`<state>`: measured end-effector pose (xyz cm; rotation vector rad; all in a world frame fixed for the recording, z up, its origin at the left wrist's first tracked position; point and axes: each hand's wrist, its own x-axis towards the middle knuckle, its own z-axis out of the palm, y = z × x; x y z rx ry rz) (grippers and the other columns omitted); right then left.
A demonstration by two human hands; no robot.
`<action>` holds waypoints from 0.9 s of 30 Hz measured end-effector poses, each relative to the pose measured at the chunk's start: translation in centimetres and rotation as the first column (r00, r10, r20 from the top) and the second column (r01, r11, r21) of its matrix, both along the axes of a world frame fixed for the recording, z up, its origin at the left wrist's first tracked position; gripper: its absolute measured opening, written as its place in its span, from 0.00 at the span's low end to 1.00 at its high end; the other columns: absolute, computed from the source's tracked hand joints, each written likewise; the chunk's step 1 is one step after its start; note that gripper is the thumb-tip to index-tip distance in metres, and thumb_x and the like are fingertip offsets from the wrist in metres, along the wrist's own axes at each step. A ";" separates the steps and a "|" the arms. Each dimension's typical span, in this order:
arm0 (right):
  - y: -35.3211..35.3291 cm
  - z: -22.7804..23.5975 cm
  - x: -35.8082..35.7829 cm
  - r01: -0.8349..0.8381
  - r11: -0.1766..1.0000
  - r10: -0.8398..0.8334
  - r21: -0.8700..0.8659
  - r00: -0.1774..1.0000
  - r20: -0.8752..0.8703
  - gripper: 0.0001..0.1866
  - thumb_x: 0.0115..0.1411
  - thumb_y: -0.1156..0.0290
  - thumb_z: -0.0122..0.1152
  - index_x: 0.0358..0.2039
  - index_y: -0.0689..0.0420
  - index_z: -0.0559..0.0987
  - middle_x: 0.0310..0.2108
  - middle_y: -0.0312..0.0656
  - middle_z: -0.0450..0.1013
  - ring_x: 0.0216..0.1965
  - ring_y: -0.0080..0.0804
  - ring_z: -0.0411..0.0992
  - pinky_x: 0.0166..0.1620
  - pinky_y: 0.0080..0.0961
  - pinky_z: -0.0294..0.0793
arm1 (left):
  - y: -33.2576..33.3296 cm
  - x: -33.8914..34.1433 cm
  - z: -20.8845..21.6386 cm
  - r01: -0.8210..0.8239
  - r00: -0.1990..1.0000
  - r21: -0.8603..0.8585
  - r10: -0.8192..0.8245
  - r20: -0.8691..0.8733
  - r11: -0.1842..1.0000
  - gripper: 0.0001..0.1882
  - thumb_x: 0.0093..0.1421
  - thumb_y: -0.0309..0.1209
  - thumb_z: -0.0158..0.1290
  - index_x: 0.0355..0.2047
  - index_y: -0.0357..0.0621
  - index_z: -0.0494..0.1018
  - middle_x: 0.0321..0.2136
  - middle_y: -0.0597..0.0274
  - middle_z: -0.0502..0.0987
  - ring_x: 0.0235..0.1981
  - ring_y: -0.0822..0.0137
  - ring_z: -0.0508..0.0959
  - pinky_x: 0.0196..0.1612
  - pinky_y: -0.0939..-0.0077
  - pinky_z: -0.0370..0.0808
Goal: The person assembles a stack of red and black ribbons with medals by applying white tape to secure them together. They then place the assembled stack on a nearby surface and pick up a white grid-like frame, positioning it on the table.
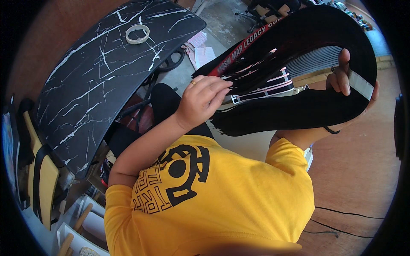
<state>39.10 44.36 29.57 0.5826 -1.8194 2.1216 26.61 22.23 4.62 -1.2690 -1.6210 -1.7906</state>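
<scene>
A long bundle of straight black hair (290, 111) bends in a wide U in front of me, its loose ends pointing left. My right hand (341, 81) grips the bend at the right, where a pale band (361, 85) wraps the hair; some fingers curl inside the loop, others show at its outer edge. At the upper length's free ends, my left hand (203, 100) pinches thin strands between its fingertips. A gold-coloured ring sits on one finger. Along the upper length lies a red strip (247, 46) with white print, partly bordered by black hair.
To my left stands a black marble-patterned table (94, 85) with a cream tape roll (137, 34) on it. A yellow chair (45, 187) is at the far left. Pink-and-white cloth (200, 49) lies beyond the table edge. Dark cables (341, 212) run across the wooden surface at right.
</scene>
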 end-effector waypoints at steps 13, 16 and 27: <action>0.1 -0.3 0.5 -0.180 0.979 0.173 0.097 0.982 0.078 0.41 0.66 0.37 0.39 0.65 0.60 0.54 0.59 0.60 0.66 0.29 0.24 0.72 0.30 0.17 0.70 | 0.2 2.8 -0.8 -0.043 0.994 -0.020 0.041 -0.105 0.999 0.16 0.52 0.22 0.64 0.43 0.38 0.80 0.38 0.55 0.79 0.35 0.60 0.78 0.39 0.71 0.73; -0.4 -1.0 0.0 -0.176 0.982 0.170 0.068 0.981 0.089 0.40 0.67 0.38 0.39 0.65 0.60 0.55 0.59 0.60 0.67 0.29 0.24 0.73 0.30 0.17 0.71 | 0.3 3.5 -1.0 -0.087 0.979 -0.034 0.079 -0.190 0.996 0.18 0.52 0.23 0.64 0.45 0.37 0.79 0.38 0.55 0.78 0.35 0.61 0.77 0.39 0.71 0.73; -0.3 -1.8 -0.9 -0.170 0.985 0.169 0.003 0.982 0.085 0.36 0.68 0.43 0.40 0.64 0.60 0.56 0.57 0.61 0.68 0.31 0.26 0.73 0.31 0.17 0.73 | -0.2 4.7 -2.2 -0.177 0.964 -0.283 0.108 -0.243 0.943 0.30 0.59 0.35 0.60 0.60 0.35 0.69 0.40 0.54 0.74 0.40 0.60 0.72 0.46 0.69 0.71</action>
